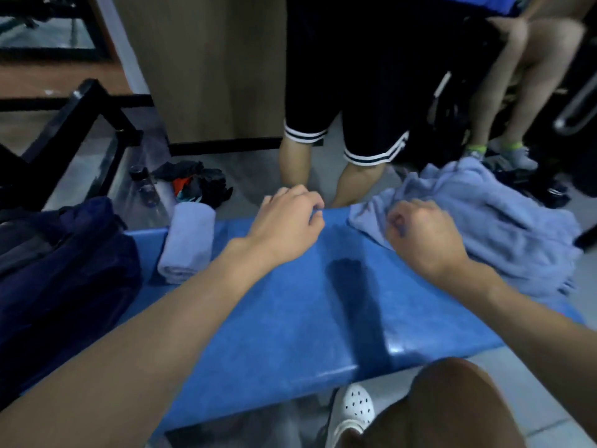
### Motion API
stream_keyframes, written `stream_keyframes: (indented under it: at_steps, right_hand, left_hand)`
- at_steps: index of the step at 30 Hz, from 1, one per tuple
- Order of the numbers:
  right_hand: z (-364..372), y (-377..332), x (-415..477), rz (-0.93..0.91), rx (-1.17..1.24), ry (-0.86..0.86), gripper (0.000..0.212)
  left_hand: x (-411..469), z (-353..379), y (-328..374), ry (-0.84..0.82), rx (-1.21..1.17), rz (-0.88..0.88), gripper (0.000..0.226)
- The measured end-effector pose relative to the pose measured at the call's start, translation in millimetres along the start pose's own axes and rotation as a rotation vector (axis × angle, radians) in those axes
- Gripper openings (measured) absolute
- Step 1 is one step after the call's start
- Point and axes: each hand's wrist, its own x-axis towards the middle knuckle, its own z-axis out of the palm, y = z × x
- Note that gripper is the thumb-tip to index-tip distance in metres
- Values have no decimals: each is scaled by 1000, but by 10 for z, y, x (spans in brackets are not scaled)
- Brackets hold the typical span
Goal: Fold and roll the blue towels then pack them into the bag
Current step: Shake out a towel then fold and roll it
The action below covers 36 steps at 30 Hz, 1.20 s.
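Note:
A rolled light-blue towel [187, 242] lies on the blue bench [290, 305], toward its left end. A crumpled heap of light-blue towels [478, 221] covers the bench's right end. The dark navy bag [64, 270] sits on the left end, beside the roll. My left hand [289, 221] hovers over the bench's far edge with fingers loosely curled, holding nothing. My right hand [420, 234] is curled at the near left edge of the towel heap, and a bit of blue cloth shows inside its fingers.
A person in black shorts [342, 124] stands just beyond the bench. Another person's legs [517, 92] are at the far right. Dark clothes [197, 184] and a bottle [143, 182] lie on the floor behind the roll. A white shoe [353, 412] is below the bench.

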Motion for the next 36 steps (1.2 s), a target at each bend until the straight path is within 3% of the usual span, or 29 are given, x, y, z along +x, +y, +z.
stream_keyframes:
  at_steps: [2, 6, 13, 19, 23, 28, 31, 36]
  right_hand:
    - [-146, 335, -52, 75, -143, 8, 19]
    - [-235, 824, -172, 180, -312, -153, 35]
    - [-296, 984, -116, 170, -329, 30, 4]
    - [-352, 1016, -147, 125, -366, 2, 9]
    - [-404, 969, -157, 134, -288, 129, 16]
    - [-606, 634, -116, -8, -72, 402, 3]
    - [-759, 377, -134, -66, 123, 452, 10]
    - [-841, 152, -201, -111, 254, 324, 21]
  left_hand:
    - [175, 104, 324, -47, -14, 26, 23]
    - [423, 284, 845, -131, -75, 67, 23]
    - [609, 419, 1289, -162, -131, 101, 21]
    - [631, 404, 1436, -153, -148, 118, 18]
    - [593, 415, 1426, -145, -208, 111, 24]
    - [567, 296, 1442, 48, -450, 169, 39]
    - [505, 174, 1413, 142, -498, 210, 15]
    - [302, -97, 1134, 263, -645, 113, 12]
